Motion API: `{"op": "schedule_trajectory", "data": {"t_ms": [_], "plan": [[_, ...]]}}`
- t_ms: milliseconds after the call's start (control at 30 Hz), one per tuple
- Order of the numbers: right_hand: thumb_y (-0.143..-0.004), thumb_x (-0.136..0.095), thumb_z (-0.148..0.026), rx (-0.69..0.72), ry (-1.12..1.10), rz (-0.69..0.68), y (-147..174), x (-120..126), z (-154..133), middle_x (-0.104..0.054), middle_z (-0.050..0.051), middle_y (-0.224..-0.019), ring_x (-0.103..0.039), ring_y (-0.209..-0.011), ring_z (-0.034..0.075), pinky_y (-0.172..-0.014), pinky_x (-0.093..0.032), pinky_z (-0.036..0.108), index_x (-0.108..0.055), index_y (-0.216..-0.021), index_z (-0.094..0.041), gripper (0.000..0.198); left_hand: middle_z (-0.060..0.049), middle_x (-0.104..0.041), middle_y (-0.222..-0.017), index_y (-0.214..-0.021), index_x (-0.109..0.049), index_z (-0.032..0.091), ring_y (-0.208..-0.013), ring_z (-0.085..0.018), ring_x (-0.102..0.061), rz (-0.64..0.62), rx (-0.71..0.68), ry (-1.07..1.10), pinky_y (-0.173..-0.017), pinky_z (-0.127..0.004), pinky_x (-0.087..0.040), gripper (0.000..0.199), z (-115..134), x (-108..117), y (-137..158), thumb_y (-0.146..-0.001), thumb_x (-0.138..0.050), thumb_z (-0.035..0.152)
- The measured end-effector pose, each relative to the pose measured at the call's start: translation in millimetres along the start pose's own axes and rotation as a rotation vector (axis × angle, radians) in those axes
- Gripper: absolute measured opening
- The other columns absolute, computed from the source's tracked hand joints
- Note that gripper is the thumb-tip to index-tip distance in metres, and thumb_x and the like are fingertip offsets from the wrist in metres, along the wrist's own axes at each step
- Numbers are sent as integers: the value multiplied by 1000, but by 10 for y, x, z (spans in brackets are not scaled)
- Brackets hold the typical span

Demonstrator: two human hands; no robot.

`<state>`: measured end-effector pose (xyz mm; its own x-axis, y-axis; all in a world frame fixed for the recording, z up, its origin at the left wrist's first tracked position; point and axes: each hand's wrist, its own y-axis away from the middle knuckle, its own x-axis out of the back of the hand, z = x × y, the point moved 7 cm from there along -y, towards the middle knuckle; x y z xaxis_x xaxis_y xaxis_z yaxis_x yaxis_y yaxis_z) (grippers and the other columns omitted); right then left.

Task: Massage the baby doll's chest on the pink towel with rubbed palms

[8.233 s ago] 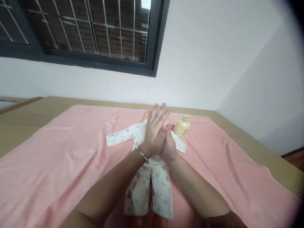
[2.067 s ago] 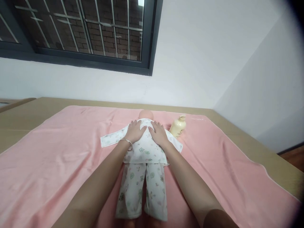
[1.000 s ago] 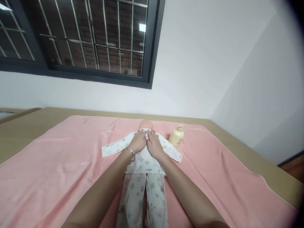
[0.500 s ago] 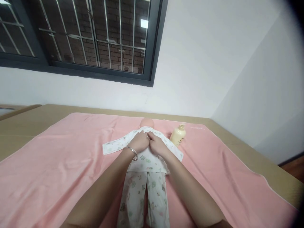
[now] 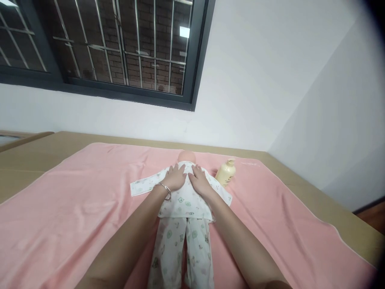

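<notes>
A baby doll lies on a pink blanket, its head toward the wall. It wears a white printed top with long sleeves spread out and matching trousers. My left hand rests flat on the left of the top's chest, fingers spread, a silver bangle on the wrist. On the right of the chest lies my right hand, also with fingers stretched out. A narrow gap of cloth shows between the two hands. Neither holds anything.
A pale yellow pump bottle stands on the blanket just right of the doll's sleeve. The blanket covers a tan tabletop that meets a white wall. A dark-framed window with bars is at the upper left.
My hands were together at the middle of the doll's chest with fingers curled in. They have moved apart, and the fingers now lie flat on the top.
</notes>
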<state>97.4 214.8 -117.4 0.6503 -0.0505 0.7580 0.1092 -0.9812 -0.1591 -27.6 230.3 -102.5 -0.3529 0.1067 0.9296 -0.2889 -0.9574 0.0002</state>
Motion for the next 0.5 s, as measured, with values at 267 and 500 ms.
{"op": "schedule_trajectory", "data": {"t_ms": [267, 500], "plan": [[-88, -42, -14, 178, -47, -149, 245, 225, -463, -49, 10, -148, -37, -142, 22, -118, -27, 39, -54, -137, -16, 51, -16, -66, -120, -111, -63, 15, -109, -27, -64, -73, -256, 21, -96, -37, -47, 32, 383, 183, 257, -88, -41, 15], [-98, -28, -25, 128, -66, 33, -1, 86, -20, -35, 6, -157, -22, -149, 16, -123, -12, 37, -46, -145, -15, 52, -12, -36, -157, -144, -41, 14, -148, -24, -25, 160, -158, 92, -121, -43, -17, 51, 51, -20, -121, -101, -24, 34]]}}
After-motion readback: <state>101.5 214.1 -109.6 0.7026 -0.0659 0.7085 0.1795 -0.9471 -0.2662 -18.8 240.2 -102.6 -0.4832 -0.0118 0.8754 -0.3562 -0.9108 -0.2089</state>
